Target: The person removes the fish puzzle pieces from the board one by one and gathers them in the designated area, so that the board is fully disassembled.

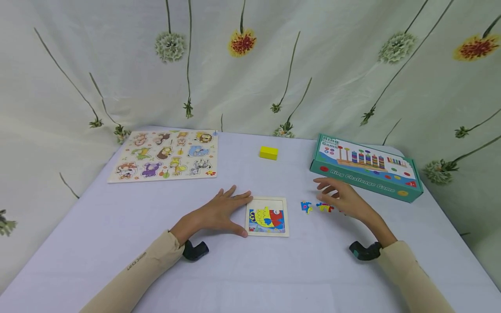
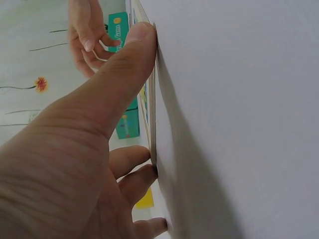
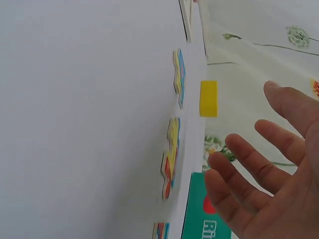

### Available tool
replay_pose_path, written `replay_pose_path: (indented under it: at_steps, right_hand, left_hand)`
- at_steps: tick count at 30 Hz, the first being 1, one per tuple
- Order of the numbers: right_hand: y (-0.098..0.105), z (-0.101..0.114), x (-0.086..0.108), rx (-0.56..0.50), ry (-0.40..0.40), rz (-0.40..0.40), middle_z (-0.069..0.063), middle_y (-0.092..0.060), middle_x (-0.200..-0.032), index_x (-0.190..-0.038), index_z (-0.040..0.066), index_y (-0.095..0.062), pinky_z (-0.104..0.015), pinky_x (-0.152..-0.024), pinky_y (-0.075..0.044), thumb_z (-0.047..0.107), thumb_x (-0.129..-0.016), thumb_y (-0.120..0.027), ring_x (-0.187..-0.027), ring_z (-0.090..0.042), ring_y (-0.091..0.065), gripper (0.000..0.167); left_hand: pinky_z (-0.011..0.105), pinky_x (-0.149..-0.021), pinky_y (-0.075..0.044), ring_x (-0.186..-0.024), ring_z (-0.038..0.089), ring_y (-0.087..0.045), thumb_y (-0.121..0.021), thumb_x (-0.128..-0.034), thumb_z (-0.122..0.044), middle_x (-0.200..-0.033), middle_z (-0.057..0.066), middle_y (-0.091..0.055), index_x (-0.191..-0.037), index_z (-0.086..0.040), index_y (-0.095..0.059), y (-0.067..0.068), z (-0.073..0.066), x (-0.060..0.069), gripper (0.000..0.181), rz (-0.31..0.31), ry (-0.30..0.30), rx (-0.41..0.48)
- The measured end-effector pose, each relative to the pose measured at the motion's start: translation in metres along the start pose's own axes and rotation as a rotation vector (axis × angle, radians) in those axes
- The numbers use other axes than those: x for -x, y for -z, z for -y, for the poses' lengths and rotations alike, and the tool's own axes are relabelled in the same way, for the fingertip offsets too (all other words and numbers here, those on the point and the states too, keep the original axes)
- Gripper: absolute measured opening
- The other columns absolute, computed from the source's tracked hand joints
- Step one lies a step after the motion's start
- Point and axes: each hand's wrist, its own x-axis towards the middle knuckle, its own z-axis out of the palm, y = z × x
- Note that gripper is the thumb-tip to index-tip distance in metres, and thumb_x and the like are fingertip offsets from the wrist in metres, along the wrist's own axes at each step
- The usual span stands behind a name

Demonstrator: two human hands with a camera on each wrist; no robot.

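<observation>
A small square jigsaw puzzle [image 1: 268, 234] with a pale wooden border lies flat in the head view, showing a yellow and red fish. My left hand [image 1: 224, 212] is spread at its left side, with fingertips and thumb touching the border edge in the left wrist view. To the right lie a blue and yellow puzzle piece [image 1: 305, 207] and a red and yellow puzzle piece [image 1: 325, 207]. Above them hovers my right hand [image 1: 346, 200], fingers loosely bent and holding nothing. Another striped piece [image 3: 160, 231] shows at the bottom of the right wrist view.
A yellow block [image 1: 268, 152] sits at the back middle. At the back right is a green Ring Challenge Game box [image 1: 365, 169]. An animal puzzle board [image 1: 162, 178] lies at the back left. Behind the white-covered table hangs a flowered cloth [image 1: 250, 87].
</observation>
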Motion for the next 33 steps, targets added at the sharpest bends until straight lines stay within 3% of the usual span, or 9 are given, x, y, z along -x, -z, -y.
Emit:
replay_pose_path:
  at_steps: [21, 33]
  right_hand:
    - [-0.05, 0.049, -0.033, -0.008, 0.127, 0.16, -0.007, -0.063, -0.119, -0.132, 0.008, -0.055, -0.041, -0.092, -0.051, 0.019, -0.089, -0.069, -0.107, -0.024, -0.057, 0.046]
    - [-0.063, 0.068, -0.042, -0.009, 0.153, 0.241, -0.005, -0.062, -0.122, -0.13, 0.012, -0.057, -0.04, -0.093, -0.05, 0.02, -0.089, -0.069, -0.107, -0.021, -0.057, 0.044]
  left_hand:
    - [0.056, -0.117, 0.0, -0.148, 0.032, 0.0, -0.078, -0.0694, -0.055, -0.158, -0.005, -0.025, -0.15, -0.021, -0.034, 0.002, -0.002, 0.001, 0.099, 0.001, -0.002, -0.005]
    - [0.056, -0.117, 0.0, -0.148, 0.032, -0.001, -0.077, -0.0697, -0.057, -0.157, -0.006, -0.025, -0.15, -0.022, -0.034, 0.001, -0.002, 0.0, 0.098, 0.002, 0.002, -0.027]
